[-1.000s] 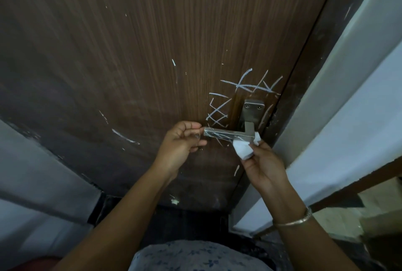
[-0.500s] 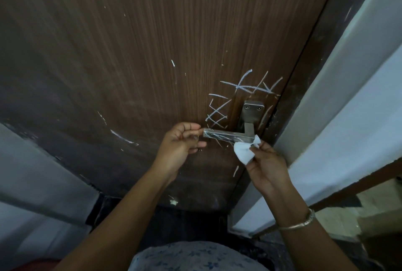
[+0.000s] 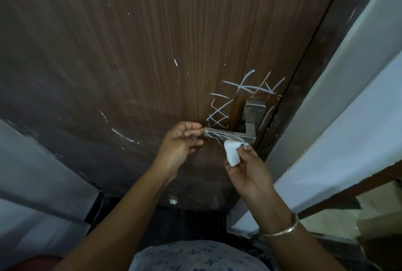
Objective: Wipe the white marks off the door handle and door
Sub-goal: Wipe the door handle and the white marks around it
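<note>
A brown wood-grain door (image 3: 152,53) fills the view. Its metal lever handle (image 3: 230,137) sits at the right, with white streaks on the bar. White chalk-like crosses (image 3: 252,86) lie above the handle plate and more crosses (image 3: 217,112) to its left. My left hand (image 3: 180,142) pinches the free left end of the lever. My right hand (image 3: 248,170) holds a folded white tissue (image 3: 231,153) pressed against the underside of the lever, near its middle.
Scattered white scratches (image 3: 123,135) mark the door lower left. The dark door frame (image 3: 315,64) and a white wall (image 3: 359,101) rise at the right. Grey wall lies at the left. A bangle (image 3: 280,228) circles my right wrist.
My right hand has slid the tissue leftward along the underside of the lever, from its right end toward the middle. My left hand has kept its hold on the lever's tip.
</note>
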A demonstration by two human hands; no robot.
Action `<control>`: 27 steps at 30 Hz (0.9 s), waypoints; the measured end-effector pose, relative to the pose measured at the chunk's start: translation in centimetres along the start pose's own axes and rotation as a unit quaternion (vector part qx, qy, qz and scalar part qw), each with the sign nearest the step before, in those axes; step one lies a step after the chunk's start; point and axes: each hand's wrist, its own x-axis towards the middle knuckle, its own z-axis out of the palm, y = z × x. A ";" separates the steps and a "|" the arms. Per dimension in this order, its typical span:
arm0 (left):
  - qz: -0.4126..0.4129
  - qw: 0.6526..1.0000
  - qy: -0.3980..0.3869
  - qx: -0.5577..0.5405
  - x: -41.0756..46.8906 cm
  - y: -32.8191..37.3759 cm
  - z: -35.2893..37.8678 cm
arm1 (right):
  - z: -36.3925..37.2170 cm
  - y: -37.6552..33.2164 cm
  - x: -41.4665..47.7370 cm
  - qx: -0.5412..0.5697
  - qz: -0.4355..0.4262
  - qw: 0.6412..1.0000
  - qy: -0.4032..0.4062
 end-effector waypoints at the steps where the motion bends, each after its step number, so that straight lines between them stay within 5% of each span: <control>1: 0.001 1.000 0.000 0.001 -0.1 0.1 0.0 | 0.2 0.2 0.1 -0.010 0.000 1.000 0.000; 14: 0.013 0.999 -0.048 -0.008 -1.2 0.6 -0.4 | 0.1 0.4 0.4 -0.038 0.002 0.999 -0.002; 22: 0.028 0.997 -0.051 -0.053 -0.8 0.2 -0.8 | 2.5 3.6 0.3 -0.055 0.087 0.986 -0.131; 27: 0.026 0.997 -0.039 -0.063 -0.4 0.2 -1.8 | 2.3 3.8 0.6 -0.059 0.094 0.987 -0.115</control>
